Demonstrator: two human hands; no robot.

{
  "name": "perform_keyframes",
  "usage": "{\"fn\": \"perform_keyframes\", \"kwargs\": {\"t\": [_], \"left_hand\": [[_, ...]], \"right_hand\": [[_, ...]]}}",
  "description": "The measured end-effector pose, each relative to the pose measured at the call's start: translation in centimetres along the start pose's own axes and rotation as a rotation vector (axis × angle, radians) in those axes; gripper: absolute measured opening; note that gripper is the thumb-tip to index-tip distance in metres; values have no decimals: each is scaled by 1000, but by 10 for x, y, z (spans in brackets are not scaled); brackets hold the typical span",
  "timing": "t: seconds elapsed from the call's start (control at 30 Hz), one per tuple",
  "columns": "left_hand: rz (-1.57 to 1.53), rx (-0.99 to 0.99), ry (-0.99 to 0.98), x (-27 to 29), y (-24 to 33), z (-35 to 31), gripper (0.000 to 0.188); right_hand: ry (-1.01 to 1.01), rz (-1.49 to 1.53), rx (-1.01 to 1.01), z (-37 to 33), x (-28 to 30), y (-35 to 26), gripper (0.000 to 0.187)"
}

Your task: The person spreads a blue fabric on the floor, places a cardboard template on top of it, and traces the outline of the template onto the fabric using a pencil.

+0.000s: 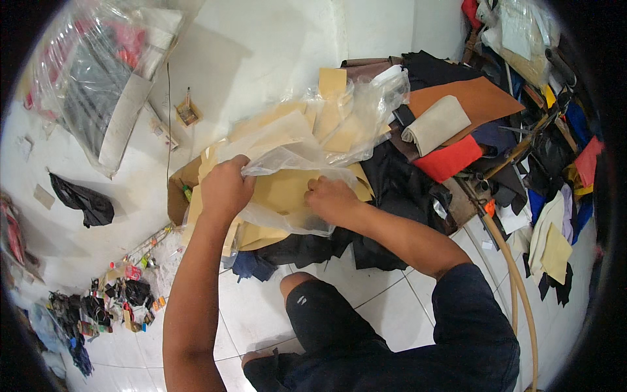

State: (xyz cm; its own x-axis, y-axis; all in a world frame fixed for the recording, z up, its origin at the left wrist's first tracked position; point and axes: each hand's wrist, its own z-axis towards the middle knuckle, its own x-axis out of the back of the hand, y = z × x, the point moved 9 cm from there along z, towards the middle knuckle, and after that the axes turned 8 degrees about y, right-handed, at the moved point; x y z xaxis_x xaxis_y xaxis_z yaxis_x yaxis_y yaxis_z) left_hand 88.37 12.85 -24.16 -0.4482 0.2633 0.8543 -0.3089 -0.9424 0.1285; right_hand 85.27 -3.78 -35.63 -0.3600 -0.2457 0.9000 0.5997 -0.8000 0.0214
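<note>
The left hand (225,188) is pinching the filmy, crinkled rim of a translucent plastic bag (290,136), fingers wrapping over it. The right hand (332,200) is curling its fingers narrowly at the bag's mouth; whether they are gripping film, I cannot tell. Between both hands' fingers, smooth, flat tan sheets (275,189) are showing in that mouth. Right of the right fingers, limp black cloth (400,193), a flat red piece (447,159) and a beige roll (439,124) are lying heaped
</note>
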Motion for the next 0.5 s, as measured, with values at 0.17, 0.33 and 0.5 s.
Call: {"fn": "perform_keyframes", "kwargs": {"t": [0.17,0.33,0.5], "left_hand": [[-1,-29,-89,13,16,-5,30],[89,-200,-14,18,35,-6,33],[109,-82,142,16,6,-1,31]], "right_hand": [[484,97,-135,19,69,12,23],[650,16,-53,38,83,0,19],[532,155,-78,39,66,-20,24]]}}
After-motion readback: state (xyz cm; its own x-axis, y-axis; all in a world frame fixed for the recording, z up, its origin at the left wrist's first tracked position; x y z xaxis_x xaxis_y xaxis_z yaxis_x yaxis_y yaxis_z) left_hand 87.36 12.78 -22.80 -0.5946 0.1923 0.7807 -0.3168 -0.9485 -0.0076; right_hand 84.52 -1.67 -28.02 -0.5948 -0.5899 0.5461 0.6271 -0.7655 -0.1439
